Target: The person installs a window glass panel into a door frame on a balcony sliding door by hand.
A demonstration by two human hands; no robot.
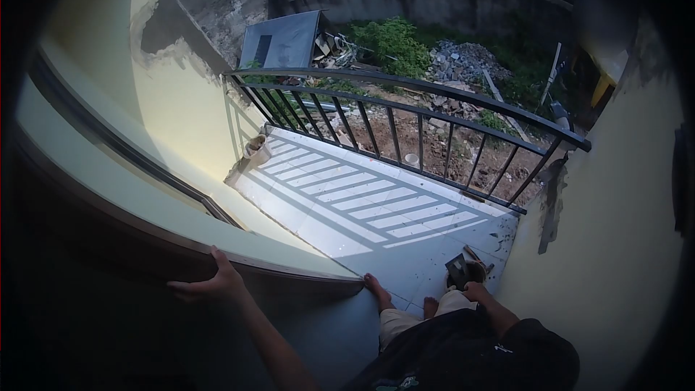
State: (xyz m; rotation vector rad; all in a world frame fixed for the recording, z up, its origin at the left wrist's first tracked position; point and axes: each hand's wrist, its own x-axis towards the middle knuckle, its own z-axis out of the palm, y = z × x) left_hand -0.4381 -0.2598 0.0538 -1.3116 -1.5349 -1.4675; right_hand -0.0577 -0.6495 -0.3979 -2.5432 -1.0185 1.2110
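Observation:
My left hand (210, 282) is at the lower left, thumb and fingers spread, against the dark edge of a door or frame (289, 273). My right hand (476, 292) is closed low on the right, beside my leg. A dark, flat-bladed trowel (457, 272) sticks out from it, though the handle is hidden by my fingers. Right by it is a bucket (476, 272) with tools or sticks at its rim; its contents are too dark to make out. My bare foot (376, 288) stands on the tiles near the door's corner.
A white tiled balcony floor (326, 224) carries striped shadows and scattered debris on the right. A black metal railing (391, 112) closes the far side. Another bucket (255, 150) stands in the left corner. Patched yellow walls (608, 210) flank both sides; rubble (463, 61) lies outside.

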